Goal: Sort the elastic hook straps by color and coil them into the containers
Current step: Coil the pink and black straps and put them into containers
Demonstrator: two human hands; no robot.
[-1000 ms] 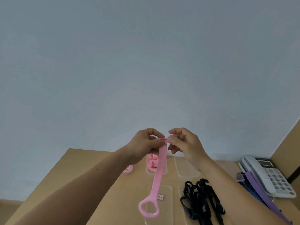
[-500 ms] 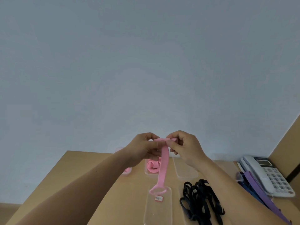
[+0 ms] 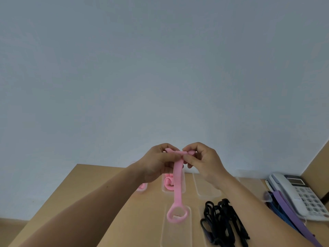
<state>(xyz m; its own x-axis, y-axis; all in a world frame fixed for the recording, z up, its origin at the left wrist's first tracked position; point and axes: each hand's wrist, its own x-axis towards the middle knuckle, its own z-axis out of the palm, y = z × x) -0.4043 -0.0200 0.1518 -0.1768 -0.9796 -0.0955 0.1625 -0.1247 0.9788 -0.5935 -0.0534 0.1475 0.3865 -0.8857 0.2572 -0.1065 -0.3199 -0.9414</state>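
Observation:
A pink elastic strap (image 3: pixel 178 182) hangs in the air over the table, its ring end at the bottom. My left hand (image 3: pixel 156 163) and my right hand (image 3: pixel 201 161) pinch its folded top end between thumbs and fingers, close together. Behind it a clear container (image 3: pixel 164 188) holds a coiled pink strap (image 3: pixel 168 182). Another clear container (image 3: pixel 142 189) at its left shows some pink, mostly hidden by my left wrist. A heap of black straps (image 3: pixel 222 223) lies on the table at the right. Purple and blue straps (image 3: pixel 284 209) lie beside the phone.
A clear empty container (image 3: pixel 165 234) lies under the hanging ring. Another (image 3: pixel 206 191) stands at the back right. A white desk phone (image 3: pixel 302 195) sits at the far right by a wooden side panel. The wooden table (image 3: pixel 92 189) meets a pale wall.
The strap's top end has been folded over between my fingers. The hanging ring end rose half a second ago and hangs lower again now. Both hands stay close together.

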